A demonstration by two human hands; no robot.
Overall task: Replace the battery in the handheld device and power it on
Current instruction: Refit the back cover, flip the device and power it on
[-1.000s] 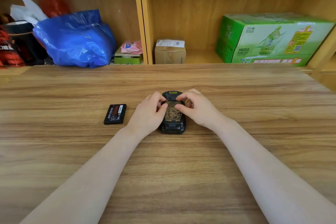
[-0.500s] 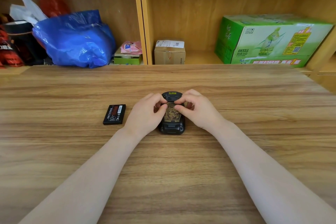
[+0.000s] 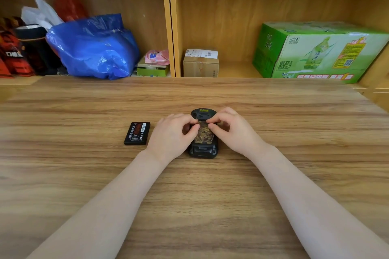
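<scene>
Device lies back-up on wooden table, long axis pointing away from the person. Its open middle bay shows a mottled brown-gold surface. Left hand and right hand flank the device, fingers curled, fingertips and thumbs at the bay's far edge. Exact grip cannot be told. Spare battery lies flat just left of left hand, apart from it. Behind the table, shelves: blue bag, small carton, green box.

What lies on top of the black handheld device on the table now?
Both hands: the left hand and right hand grip the handheld device near a mottled brown patch. Their fingers cover its sides; what they work on is hidden.
</scene>
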